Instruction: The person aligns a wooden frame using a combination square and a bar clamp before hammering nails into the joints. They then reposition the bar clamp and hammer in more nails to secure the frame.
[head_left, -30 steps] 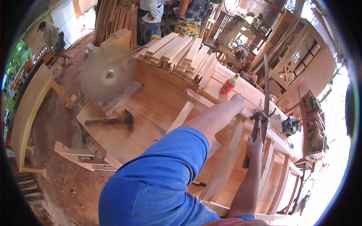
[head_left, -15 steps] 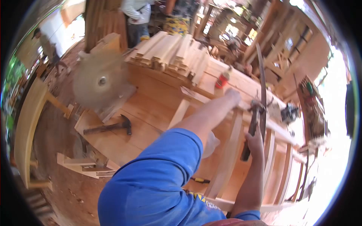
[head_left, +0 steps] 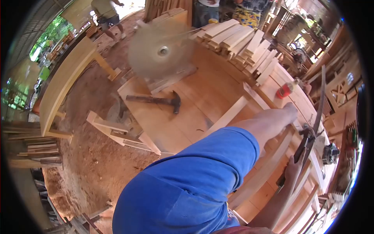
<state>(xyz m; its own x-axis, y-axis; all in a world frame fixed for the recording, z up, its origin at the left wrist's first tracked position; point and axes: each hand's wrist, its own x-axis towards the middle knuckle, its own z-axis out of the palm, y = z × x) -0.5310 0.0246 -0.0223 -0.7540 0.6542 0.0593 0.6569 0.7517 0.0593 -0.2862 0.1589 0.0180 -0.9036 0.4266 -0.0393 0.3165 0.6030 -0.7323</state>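
My left hand (head_left: 290,112) reaches across to the far rail of a slatted wooden frame (head_left: 260,177) and is closed on it; its fingertips are hidden. Nearer to me, my right hand (head_left: 293,171) is wrapped round the dark lower part of a metal clamp (head_left: 308,134), whose long curved bar rises past the frame. Just beyond my left hand is a bottle with a red label (head_left: 285,89). A hammer (head_left: 157,100) lies on the wooden panel (head_left: 144,117) to the left.
A large circular saw blade (head_left: 161,50), blurred, stands beyond the hammer. Stacked boards (head_left: 233,39) lie at the back. A small machine (head_left: 330,153) sits at right. A wooden piece with legs (head_left: 64,91) is at left. One person (head_left: 107,15) is at upper left; others stand behind the boards.
The view has swung left, so the bench, blade and hammer appear farther right. Both hands keep their places at the frame and clamp. The person at upper left has changed posture.
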